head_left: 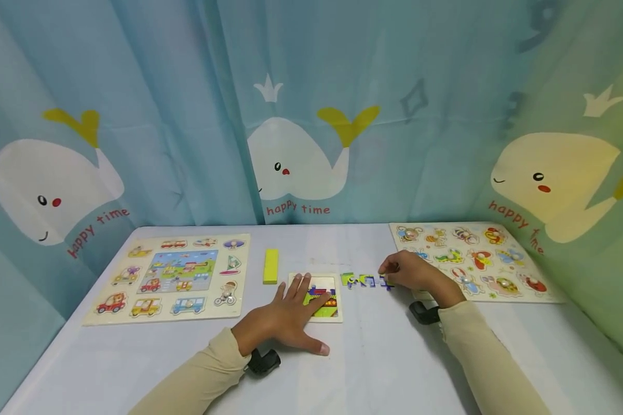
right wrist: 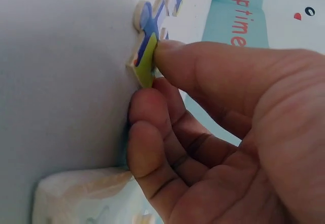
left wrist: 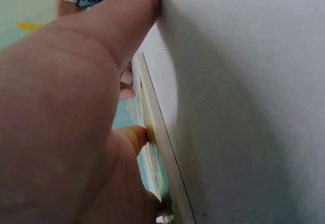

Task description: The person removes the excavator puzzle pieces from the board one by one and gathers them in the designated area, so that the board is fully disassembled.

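My left hand (head_left: 289, 324) lies spread, its fingers over a small square jigsaw board (head_left: 340, 306) with a train picture. The thumb rests apart on the white table. In the left wrist view, fingertips press near the edge of the board (left wrist: 163, 132). To the right, my right hand (head_left: 416, 272) pinches a small jigsaw piece (right wrist: 145, 56), blue and yellow-green with rounded knobs. The thumb is at its upper edge, the other fingers curled beside it, and the piece is close to the tabletop. Two more jigsaw pieces, one yellow and blue (head_left: 367, 280) and one greenish (head_left: 349, 280), lie in a row left of it.
A yellow rectangular block (head_left: 271, 266) stands behind the left hand. A large vehicle puzzle board (head_left: 245, 271) lies at left, an insect puzzle board (head_left: 542, 295) at right beside the right wrist. A blue whale-print curtain (head_left: 187, 115) closes off the back.
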`<control>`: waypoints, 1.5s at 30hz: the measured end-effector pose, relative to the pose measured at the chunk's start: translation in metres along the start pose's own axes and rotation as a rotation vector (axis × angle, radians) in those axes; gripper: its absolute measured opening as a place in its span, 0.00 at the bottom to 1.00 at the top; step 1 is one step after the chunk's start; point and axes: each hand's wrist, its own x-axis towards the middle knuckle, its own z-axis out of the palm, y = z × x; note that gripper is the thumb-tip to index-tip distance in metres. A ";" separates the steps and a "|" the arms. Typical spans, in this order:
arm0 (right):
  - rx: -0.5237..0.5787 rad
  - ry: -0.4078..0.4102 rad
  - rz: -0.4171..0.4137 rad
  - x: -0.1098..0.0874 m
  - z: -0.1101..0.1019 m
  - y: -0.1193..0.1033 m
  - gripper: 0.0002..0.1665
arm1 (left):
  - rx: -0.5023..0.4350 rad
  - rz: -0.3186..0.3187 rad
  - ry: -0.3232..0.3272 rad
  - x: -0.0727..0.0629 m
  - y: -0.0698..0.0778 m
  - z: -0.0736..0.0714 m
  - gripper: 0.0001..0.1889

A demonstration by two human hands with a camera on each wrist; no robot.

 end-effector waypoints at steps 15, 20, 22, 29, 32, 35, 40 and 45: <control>-0.032 0.148 -0.074 0.010 -0.004 -0.005 0.14 | 0.023 0.021 0.053 -0.012 -0.002 -0.001 0.48; 0.001 0.246 -0.103 0.018 0.007 -0.017 0.14 | -0.029 0.004 0.106 -0.021 -0.003 0.005 0.47; 0.022 0.254 -0.109 0.022 0.012 -0.023 0.14 | -0.045 -0.007 0.130 -0.024 -0.002 0.007 0.46; 0.042 0.212 -0.218 0.037 0.033 -0.042 0.15 | -0.094 -0.093 0.157 -0.030 0.003 0.014 0.44; 0.055 0.192 -0.245 0.040 0.040 -0.048 0.15 | -0.078 -0.109 0.151 -0.031 0.003 0.016 0.43; 0.073 0.176 -0.253 0.042 0.044 -0.053 0.15 | -0.054 -0.122 0.142 -0.030 0.003 0.015 0.43; 0.103 0.145 -0.256 0.047 0.048 -0.059 0.14 | -0.042 -0.136 0.130 -0.028 0.004 0.012 0.43; 0.115 0.087 -0.259 0.051 0.055 -0.070 0.12 | -0.034 -0.135 0.124 -0.029 0.004 0.011 0.43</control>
